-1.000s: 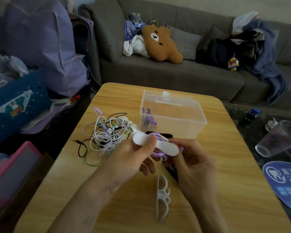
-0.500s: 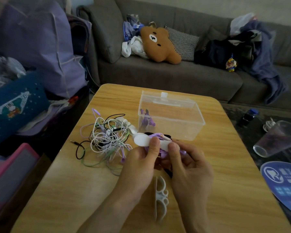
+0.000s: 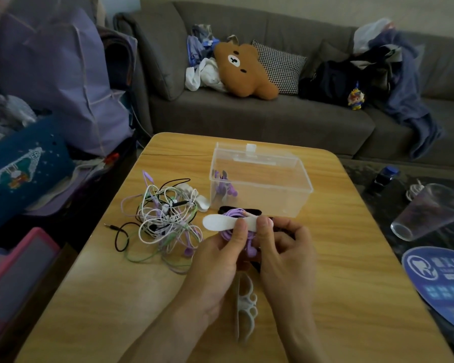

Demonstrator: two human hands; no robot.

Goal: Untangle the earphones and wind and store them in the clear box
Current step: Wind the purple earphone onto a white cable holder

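Note:
A white flat winder strip [image 3: 218, 222] lies across a coil of purple earphone cord [image 3: 235, 214], just in front of the clear box [image 3: 298, 203]. My left hand [image 3: 220, 255] pinches the strip with thumb and fingers. My right hand [image 3: 283, 244] pinches the strip's other end and holds the purple coil. A purple earphone bundle [image 3: 224, 186] sits in the box's left end. A tangle of white, purple, green and black earphones [image 3: 165, 216] lies on the table to the left.
A white ringed cable holder [image 3: 244, 307] lies on the wooden table [image 3: 351, 271] between my wrists. A black strip [image 3: 226, 209] lies behind the coil. A tipped clear cup [image 3: 427, 213] and a blue fan [image 3: 440, 281] lie right. Sofa behind, bags left.
Both hands have closed together over the white strip, so that less of it shows, and the thumbs now meet on top of the purple coil.

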